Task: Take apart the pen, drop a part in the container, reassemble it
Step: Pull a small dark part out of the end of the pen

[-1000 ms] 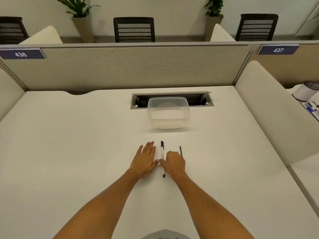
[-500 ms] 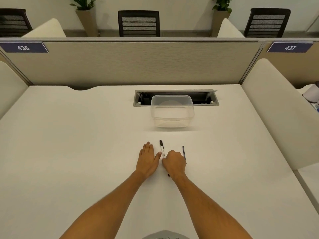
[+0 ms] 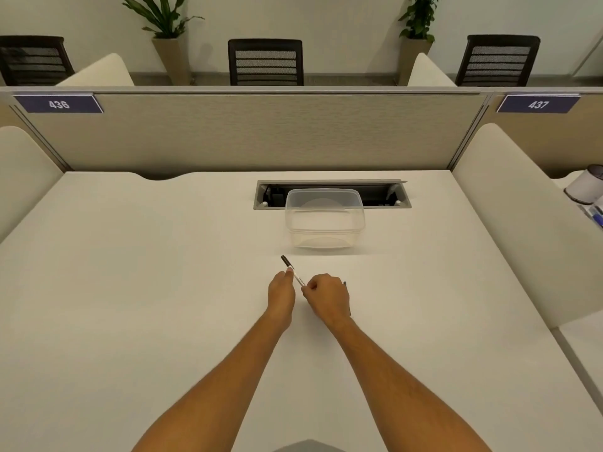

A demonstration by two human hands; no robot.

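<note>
A white pen (image 3: 295, 274) with a black cap at its far end is lifted off the white desk (image 3: 130, 288), tilted to the far left. My right hand (image 3: 328, 296) is closed around its near end. My left hand (image 3: 282, 293) touches the barrel near the cap with its fingertips. A second dark pen (image 3: 345, 284) lies on the desk, mostly hidden behind my right hand. The clear plastic container (image 3: 324, 220) stands a short way beyond the hands and looks bare inside.
A cable tray opening (image 3: 385, 195) is sunk in the desk behind the container. Beige partitions (image 3: 261, 135) close off the back and both sides. A white cup (image 3: 584, 185) stands on the neighbouring desk at the right.
The pen lay flat between my hands; my right hand has closed on it and raised it, tilting the cap end left. My left hand went from flat on the desk to fingertips on the barrel.
</note>
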